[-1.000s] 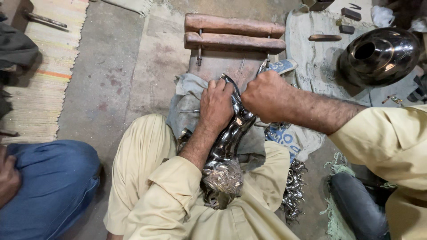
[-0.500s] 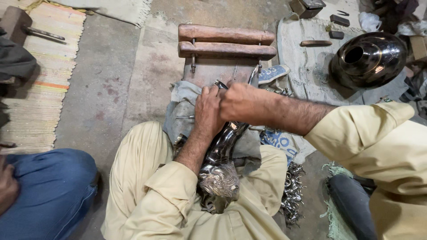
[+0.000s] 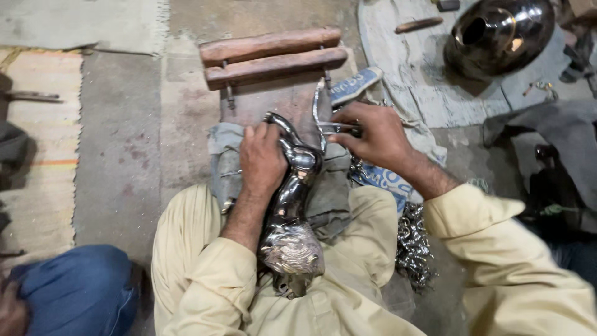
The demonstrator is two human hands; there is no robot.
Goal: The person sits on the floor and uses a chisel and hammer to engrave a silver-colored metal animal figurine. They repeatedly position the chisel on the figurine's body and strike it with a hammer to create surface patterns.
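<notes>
A shiny metal animal figure (image 3: pixel 291 205) lies lengthwise across my lap, its textured end toward my belly. My left hand (image 3: pixel 262 157) presses down on its upper part and grips it. My right hand (image 3: pixel 372 135) is just right of the figure's top and pinches a thin curved metal tool (image 3: pixel 321 118) that arcs up past the figure's tip. A grey cloth (image 3: pixel 225 163) lies under the figure over my knees.
A wooden clamp of two bars (image 3: pixel 271 56) stands on the floor ahead. A polished dark metal pot (image 3: pixel 497 34) sits at the upper right on a grey mat. Loose metal chain pieces (image 3: pixel 413 246) pile beside my right leg. A person in blue (image 3: pixel 68 292) sits at lower left.
My right hand has drawn away to the right of the figure, with the thin curved tool now showing in its fingers. My left hand stays on the figure. The view has shifted closer.
</notes>
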